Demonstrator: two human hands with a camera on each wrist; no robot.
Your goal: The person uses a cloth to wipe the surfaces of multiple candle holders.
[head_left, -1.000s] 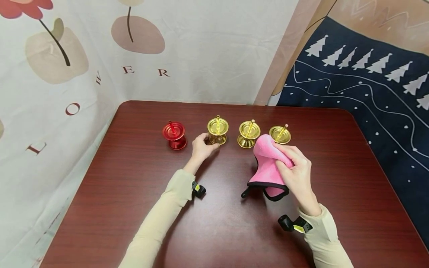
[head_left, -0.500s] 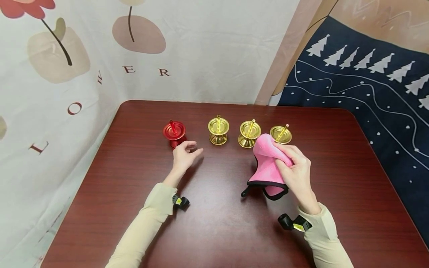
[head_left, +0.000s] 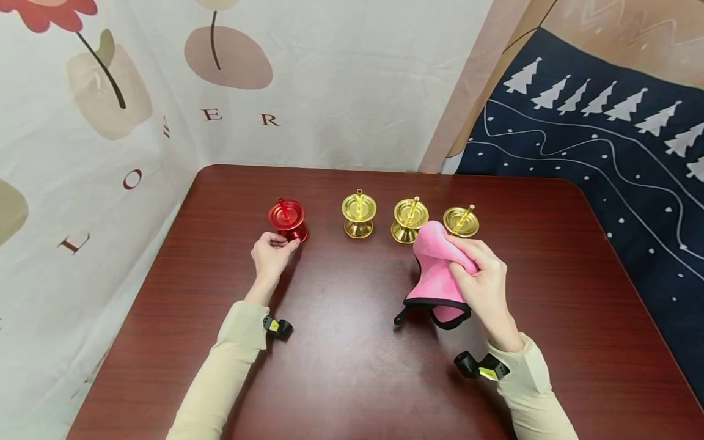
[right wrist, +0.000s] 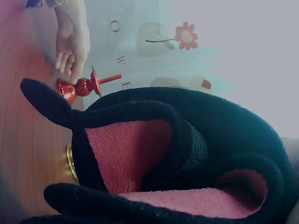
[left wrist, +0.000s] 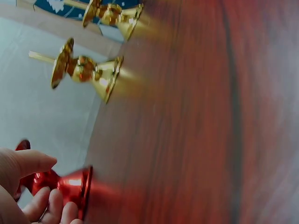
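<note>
A red candle holder (head_left: 286, 215) stands upright at the left of the row. My left hand (head_left: 270, 255) is right at its stem and base, thumb on one side and loosely bent fingers on the other. In the left wrist view the thumb and fingers straddle the red stem without closing round it. My right hand (head_left: 484, 278) grips a folded pink cloth (head_left: 438, 263) with black edging and a black hanging loop. Just behind the cloth are a gold candle holder (head_left: 409, 214) and another gold holder (head_left: 461, 221), whose base the cloth and hand hide.
A third gold candle holder (head_left: 359, 208) stands between the red one and the other gold ones. All are near the far edge of the dark red wooden table (head_left: 352, 366). Printed fabric (head_left: 352, 91) hangs behind and at the left; a navy tree-patterned fabric (head_left: 594, 140) hangs at right.
My left hand has left the gold candle holder and moved left to the red one. The right hand and pink cloth have barely moved.
</note>
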